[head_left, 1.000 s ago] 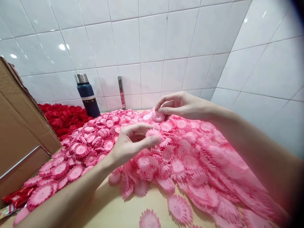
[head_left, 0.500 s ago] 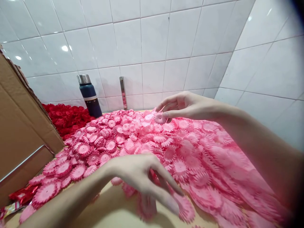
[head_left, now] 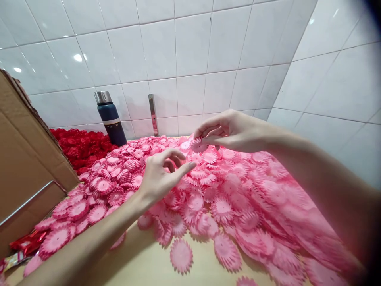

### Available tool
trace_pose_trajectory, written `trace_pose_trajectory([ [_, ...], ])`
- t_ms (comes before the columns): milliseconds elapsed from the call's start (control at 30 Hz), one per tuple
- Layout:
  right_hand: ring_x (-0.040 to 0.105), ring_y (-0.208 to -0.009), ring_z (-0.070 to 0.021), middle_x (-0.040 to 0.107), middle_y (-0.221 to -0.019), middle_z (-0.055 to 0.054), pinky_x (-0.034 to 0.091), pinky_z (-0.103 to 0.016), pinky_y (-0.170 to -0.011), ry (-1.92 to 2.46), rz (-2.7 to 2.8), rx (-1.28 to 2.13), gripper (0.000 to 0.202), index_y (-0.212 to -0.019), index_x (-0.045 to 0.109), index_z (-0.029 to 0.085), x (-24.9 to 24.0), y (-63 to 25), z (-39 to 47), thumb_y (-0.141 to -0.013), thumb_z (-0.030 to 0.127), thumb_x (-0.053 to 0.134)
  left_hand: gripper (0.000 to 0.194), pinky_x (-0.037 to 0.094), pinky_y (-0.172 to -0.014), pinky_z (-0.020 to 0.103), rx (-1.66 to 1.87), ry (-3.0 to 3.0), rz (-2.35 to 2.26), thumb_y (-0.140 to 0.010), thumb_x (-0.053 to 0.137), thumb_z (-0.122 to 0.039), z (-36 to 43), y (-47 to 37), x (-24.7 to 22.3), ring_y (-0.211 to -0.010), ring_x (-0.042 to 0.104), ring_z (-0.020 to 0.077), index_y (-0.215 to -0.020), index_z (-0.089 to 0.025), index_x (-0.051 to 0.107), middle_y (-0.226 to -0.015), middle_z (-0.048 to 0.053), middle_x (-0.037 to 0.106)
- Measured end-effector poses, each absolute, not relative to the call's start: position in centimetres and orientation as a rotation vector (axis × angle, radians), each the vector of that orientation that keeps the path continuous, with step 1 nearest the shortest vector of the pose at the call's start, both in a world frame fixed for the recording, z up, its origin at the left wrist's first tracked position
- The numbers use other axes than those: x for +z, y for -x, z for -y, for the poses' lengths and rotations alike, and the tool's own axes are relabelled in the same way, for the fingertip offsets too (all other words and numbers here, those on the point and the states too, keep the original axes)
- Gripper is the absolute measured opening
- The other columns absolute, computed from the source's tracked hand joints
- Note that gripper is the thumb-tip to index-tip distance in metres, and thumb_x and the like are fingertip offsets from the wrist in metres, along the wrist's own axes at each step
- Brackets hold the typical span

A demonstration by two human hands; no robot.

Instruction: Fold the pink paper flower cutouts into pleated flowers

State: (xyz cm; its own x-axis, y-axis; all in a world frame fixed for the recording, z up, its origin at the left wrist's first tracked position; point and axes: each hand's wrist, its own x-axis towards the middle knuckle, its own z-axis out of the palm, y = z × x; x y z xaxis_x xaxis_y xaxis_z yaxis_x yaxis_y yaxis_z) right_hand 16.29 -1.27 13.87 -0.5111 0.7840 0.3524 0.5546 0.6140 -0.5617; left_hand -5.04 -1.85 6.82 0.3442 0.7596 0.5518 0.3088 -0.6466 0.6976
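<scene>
Pink scalloped discs lie in a wide, loose heap over the pale yellow surface. Above the back of the heap, my right hand pinches a pink disc between thumb and fingers. My left hand is just to its left and a little lower, over the heap, fingers curved and thumb apart, with nothing between them. A single pink disc lies flat on the surface near the front, with another ruffled one to its right.
A dark blue bottle with a steel lid stands at the back left, beside a red heap. A cardboard box borders the left side, red wrappers below it. A metal strip is against the tiled wall.
My left hand has moved up and away from the discs at the front, towards my right hand. My right hand stays nearly where it was, still pinching a disc.
</scene>
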Motion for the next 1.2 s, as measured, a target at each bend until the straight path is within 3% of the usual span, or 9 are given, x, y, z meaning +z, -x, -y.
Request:
trace_pose_trajectory([
  [133,0.068,-0.075,-0.0167,0.073,-0.083,-0.001,0.054,-0.028,-0.06,0.968,2.269,0.444,0.02,-0.085,0.071,0.022,14.2,-14.5,2.6,-0.079,0.01,0.056,0.046,0.055,-0.055,0.024,1.442,-2.009,-0.848,-0.071,0.075,-0.035,2.2,4.8,7.0,-0.077,0.067,0.0162,-0.111,-0.019,0.058,-0.103,0.008,0.065],
  [200,0.067,-0.069,-0.0145,0.072,-0.081,0.0,0.051,-0.027,-0.056,0.959,2.29,0.419,0.027,-0.085,0.07,0.021,14.3,-13.6,3.2,-0.078,0.004,0.051,0.049,0.058,-0.06,0.026,1.476,-2.007,-0.772,-0.071,0.075,-0.032,2.4,4.8,7.0,-0.083,0.067,0.0179,-0.114,-0.019,0.058,-0.109,0.009,0.064],
  [400,0.067,-0.07,-0.0154,0.073,-0.082,-0.001,0.052,-0.028,-0.058,0.959,2.24,0.54,0.028,-0.089,0.073,0.022,13.5,-12.4,4.4,-0.077,0.005,0.054,0.03,0.061,-0.07,0.032,1.516,-2.196,-0.733,-0.073,0.074,-0.024,2.6,5.2,6.6,-0.074,0.07,0.0176,-0.101,-0.018,0.068,-0.087,0.006,0.073],
  [600,0.07,-0.078,-0.0196,0.073,-0.081,-0.004,0.058,-0.034,-0.066,1.014,1.884,0.797,0.02,-0.1,0.068,0.021,10.0,-12.7,6.1,-0.082,0.017,0.06,0.044,0.06,-0.073,0.032,1.426,-2.433,-0.679,-0.082,0.066,-0.023,2.8,4.8,5.2,-0.081,0.071,0.0182,-0.125,-0.019,0.057,-0.096,0.008,0.075],
  [700,0.071,-0.084,-0.021,0.073,-0.089,-0.006,0.06,-0.039,-0.076,1.042,1.709,0.93,0.023,-0.104,0.064,0.02,8.5,-13.6,6.7,-0.083,0.029,0.063,0.04,0.06,-0.071,0.031,1.388,-2.525,-0.663,-0.085,0.06,-0.021,3.0,4.4,4.8,-0.079,0.071,0.0181,-0.125,-0.015,0.057,-0.095,0.01,0.074],
  [800,0.071,-0.087,-0.0202,0.072,-0.094,-0.006,0.059,-0.04,-0.083,0.987,1.621,0.951,0.018,-0.095,0.066,0.02,7.4,-14.7,7.3,-0.083,0.034,0.063,0.038,0.059,-0.066,0.028,1.383,-2.561,-0.648,-0.086,0.06,-0.019,3.4,4.1,4.6,-0.071,0.07,0.0162,-0.123,-0.015,0.058,-0.087,0.009,0.074],
  [1000,0.072,-0.078,-0.019,0.073,-0.079,-0.004,0.062,-0.037,-0.075,0.912,1.41,0.805,0.013,-0.084,0.068,0.019,5.5,-15.9,7.6,-0.081,0.031,0.066,0.038,0.058,-0.064,0.023,1.397,-2.572,-0.576,-0.084,0.06,-0.013,4.6,3.4,4.4,-0.069,0.068,0.0143,-0.122,-0.008,0.058,-0.087,0.01,0.074],
  [1200,0.072,-0.076,-0.0188,0.072,-0.079,-0.003,0.062,-0.037,-0.071,0.887,1.434,0.696,0.008,-0.086,0.067,0.022,4.7,-16.1,8.1,-0.085,0.028,0.063,0.035,0.059,-0.071,0.021,1.387,-2.464,-0.576,-0.084,0.058,-0.008,5.6,3.1,4.2,-0.077,0.07,0.014,-0.119,-0.009,0.06,-0.094,0.01,0.073],
])
